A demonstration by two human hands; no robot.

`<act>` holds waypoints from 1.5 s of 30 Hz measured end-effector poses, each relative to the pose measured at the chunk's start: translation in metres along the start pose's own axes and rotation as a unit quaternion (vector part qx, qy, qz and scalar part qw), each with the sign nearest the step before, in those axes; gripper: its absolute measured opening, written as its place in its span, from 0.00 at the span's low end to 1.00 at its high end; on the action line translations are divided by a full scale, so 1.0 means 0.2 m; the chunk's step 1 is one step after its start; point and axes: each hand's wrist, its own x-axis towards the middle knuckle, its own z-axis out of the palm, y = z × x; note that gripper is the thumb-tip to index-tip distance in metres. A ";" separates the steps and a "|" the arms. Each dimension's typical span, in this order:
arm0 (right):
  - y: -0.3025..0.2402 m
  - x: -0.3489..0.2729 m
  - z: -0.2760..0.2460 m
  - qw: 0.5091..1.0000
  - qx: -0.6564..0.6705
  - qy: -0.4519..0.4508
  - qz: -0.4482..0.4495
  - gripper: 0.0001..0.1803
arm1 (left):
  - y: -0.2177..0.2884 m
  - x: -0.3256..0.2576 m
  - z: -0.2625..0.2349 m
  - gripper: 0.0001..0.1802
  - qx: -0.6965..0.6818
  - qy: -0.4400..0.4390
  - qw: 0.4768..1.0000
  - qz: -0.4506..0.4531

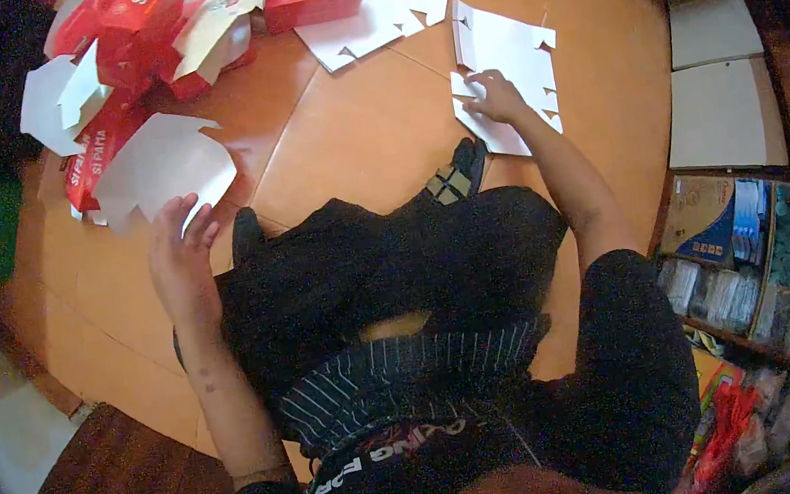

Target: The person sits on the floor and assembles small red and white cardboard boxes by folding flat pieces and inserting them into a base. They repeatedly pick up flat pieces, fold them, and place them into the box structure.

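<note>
Right hand (pixel 495 96) fingers pressed flat on white carton blank (pixel 508 79), not pinching; left hand (pixel 178 247) spread open beside another blank (pixel 156 164). Top sheet may slide on the tile.

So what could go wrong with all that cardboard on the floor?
The right hand presses one flat white sheet lying on others; it might lift two at once. The left hand is at the edge of a loose red-and-white pile, which could slide. The foot sits close enough to crease a sheet.
</note>
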 end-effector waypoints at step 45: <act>-1.20 -0.82 -0.67 0.925 0.017 0.127 -0.359 0.11 | 0.08 -0.47 0.61 0.28 0.679 -0.240 0.655 0.228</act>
